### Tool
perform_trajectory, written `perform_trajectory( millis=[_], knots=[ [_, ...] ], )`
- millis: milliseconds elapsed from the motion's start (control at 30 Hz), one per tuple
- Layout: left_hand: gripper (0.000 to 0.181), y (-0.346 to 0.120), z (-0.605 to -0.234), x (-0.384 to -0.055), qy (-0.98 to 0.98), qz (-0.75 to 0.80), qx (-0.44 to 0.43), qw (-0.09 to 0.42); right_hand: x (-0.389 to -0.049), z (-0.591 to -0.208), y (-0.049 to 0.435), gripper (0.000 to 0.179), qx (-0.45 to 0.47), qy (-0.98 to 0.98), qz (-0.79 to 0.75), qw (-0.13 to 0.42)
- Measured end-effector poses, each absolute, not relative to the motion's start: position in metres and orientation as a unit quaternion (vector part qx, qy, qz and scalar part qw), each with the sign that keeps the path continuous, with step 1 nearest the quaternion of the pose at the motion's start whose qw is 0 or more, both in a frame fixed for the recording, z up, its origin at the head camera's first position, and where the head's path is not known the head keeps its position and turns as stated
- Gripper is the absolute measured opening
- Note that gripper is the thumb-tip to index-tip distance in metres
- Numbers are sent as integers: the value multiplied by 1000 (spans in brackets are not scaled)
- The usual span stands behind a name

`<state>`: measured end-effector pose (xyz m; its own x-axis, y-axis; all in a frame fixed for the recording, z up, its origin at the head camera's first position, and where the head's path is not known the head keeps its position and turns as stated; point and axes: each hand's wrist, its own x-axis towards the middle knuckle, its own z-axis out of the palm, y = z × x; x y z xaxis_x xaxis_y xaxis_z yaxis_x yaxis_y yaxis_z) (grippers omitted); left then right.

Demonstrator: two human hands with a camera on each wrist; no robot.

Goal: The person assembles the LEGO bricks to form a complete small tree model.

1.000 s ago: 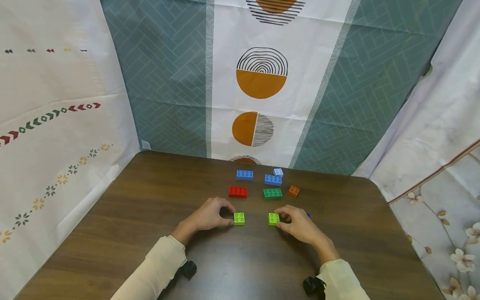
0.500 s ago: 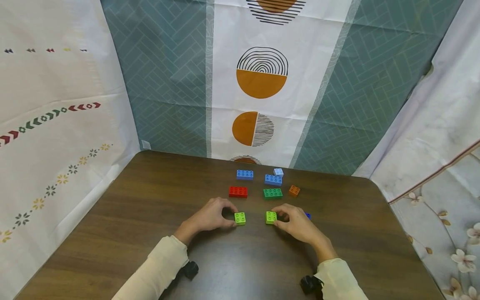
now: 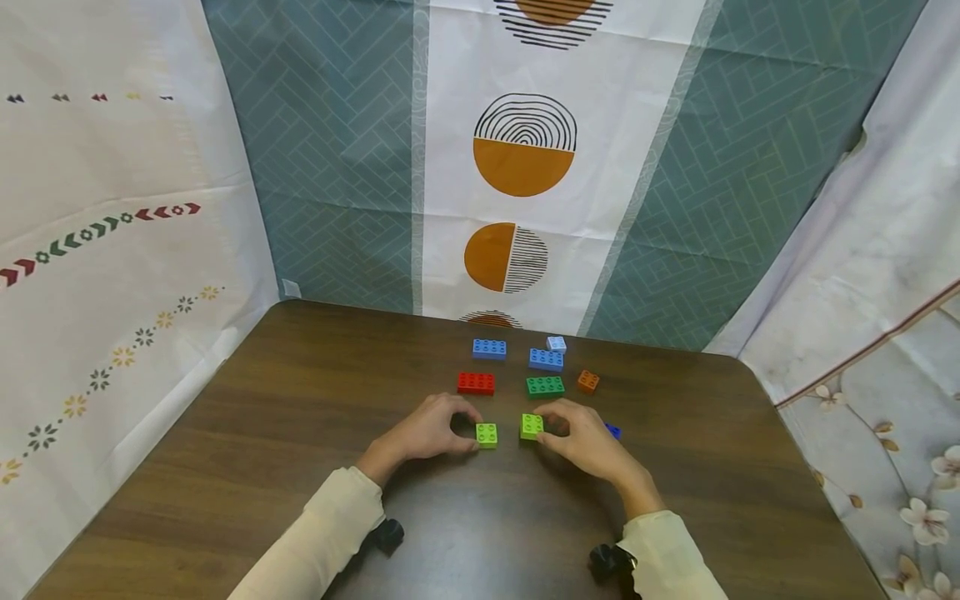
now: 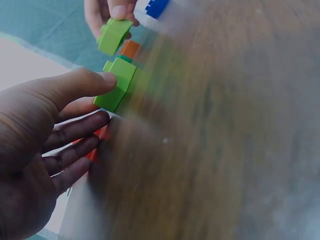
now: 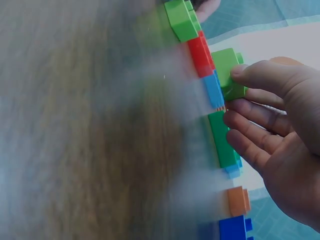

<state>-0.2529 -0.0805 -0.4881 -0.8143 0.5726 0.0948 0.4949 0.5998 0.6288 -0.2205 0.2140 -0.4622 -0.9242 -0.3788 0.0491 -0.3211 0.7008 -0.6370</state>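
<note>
My left hand (image 3: pixel 431 429) pinches a lime-green toy building brick (image 3: pixel 486 435) between thumb and index finger. In the left wrist view this brick (image 4: pixel 116 86) sits low at the table surface, its other fingers spread below. Across a small gap, my right hand (image 3: pixel 588 442) pinches a second lime-green brick (image 3: pixel 532 427) by its right side. The right wrist view shows that brick (image 5: pixel 227 74) raised off the table, studs facing away from the palm's near side. A blue brick (image 3: pixel 613 431) lies partly hidden behind the right hand.
Beyond the hands on the brown table (image 3: pixel 480 533) lie a red brick (image 3: pixel 476 383), a green brick (image 3: pixel 545 387) and an orange brick (image 3: pixel 588 382). Farther back are two blue bricks (image 3: pixel 490 349) (image 3: pixel 546 360) and a pale blue one (image 3: pixel 557 344). Patterned cloths hang around the table.
Both hands have come closer together. The right hand has moved left with its lime-green brick and raised it; the left hand has shifted its brick slightly right.
</note>
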Motion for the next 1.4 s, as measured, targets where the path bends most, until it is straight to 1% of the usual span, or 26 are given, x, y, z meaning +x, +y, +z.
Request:
perform_trajectory(
  millis=[333, 533, 933, 1400],
  knots=[
    [31, -76, -487, -254, 893, 334, 295, 66, -221, -460, 202, 35, -207, 911, -355, 40],
    [31, -74, -489, -254, 890, 336, 302, 57, -220, -461, 196, 35, -211, 908, -360, 41],
    [33, -70, -488, -256, 888, 336, 310, 57, -224, -464, 180, 32, -220, 902, -370, 40],
    [36, -71, -488, -254, 886, 346, 302, 63, -226, -468, 168, 31, -219, 901, -371, 59]
  ],
)
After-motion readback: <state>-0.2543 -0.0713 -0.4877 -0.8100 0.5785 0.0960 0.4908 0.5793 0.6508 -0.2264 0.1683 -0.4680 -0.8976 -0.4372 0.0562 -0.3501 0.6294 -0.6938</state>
